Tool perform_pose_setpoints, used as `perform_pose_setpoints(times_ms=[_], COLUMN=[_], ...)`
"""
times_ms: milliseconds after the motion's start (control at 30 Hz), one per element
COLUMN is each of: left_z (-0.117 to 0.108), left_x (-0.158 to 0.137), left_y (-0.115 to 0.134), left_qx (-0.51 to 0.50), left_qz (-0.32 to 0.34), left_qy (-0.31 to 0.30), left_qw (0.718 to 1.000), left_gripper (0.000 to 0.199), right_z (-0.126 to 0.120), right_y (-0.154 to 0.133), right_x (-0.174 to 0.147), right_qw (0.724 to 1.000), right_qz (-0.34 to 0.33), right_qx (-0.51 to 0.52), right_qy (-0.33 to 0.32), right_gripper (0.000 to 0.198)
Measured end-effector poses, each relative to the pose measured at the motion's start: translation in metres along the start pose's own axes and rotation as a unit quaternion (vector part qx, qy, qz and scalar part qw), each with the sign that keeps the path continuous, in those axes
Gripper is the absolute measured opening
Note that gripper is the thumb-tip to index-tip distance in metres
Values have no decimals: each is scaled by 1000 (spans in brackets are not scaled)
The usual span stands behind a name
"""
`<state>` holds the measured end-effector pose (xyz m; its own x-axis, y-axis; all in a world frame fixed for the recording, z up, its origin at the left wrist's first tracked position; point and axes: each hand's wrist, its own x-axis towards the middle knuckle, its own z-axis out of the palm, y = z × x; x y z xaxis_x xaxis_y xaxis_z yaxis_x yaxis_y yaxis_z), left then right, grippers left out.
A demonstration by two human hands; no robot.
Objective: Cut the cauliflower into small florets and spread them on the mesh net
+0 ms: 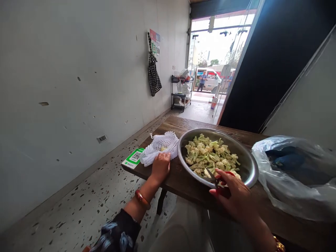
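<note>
My left hand [161, 167] rests at the table's front edge with its fingers curled onto a white foam net [164, 140]. A small pale yellow-green bit [163, 148] shows in the net just beyond the fingertips; its kind is unclear. My right hand [235, 192] holds scissors [216, 182] with red handles, the blades parted and pointing into the bowl over its near rim. A wide steel bowl [248, 164] holds many cut cauliflower florets [210, 150], pale heads on green stems.
A green and white QR code card [133, 158] lies at the left corner of the dark wooden table [175, 122]. On the right sits a clear plastic bag [278, 189] with dark blue contents. Farther off are a cart [181, 92], a hanging checked apron [153, 75] and a glass doorway.
</note>
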<state>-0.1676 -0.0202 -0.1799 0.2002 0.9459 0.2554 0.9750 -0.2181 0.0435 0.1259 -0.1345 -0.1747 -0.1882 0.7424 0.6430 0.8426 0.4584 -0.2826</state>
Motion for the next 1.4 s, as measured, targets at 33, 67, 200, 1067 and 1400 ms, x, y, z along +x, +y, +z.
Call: perform_pose_setpoints(times_ms=[33,67,200,1067,1400], left_z=[-3,-7,-26,-41,-61], left_x=[4,7,7,-84,-80], left_y=[0,1,11,88,-15], left_qx=[15,25,31,-101,-320], left_qz=[4,12,64,269,-103], left_qy=[2,3,-6,-79,187], left_qw=[1000,1000,997,955,923], left_gripper=[38,34,26,29,31], right_z=[-1,-3,-13,45,74], right_y=[1,3,16,-64,-35], right_x=[0,1,-1,34,21], right_qw=[1000,999,998,941,923], right_qz=[-18,-31,-34,170,257], right_qx=[-8,-15,-38,291,252], right_qy=[-16,-28,-37,-28,-134], right_gripper=[52,51,55,44,43])
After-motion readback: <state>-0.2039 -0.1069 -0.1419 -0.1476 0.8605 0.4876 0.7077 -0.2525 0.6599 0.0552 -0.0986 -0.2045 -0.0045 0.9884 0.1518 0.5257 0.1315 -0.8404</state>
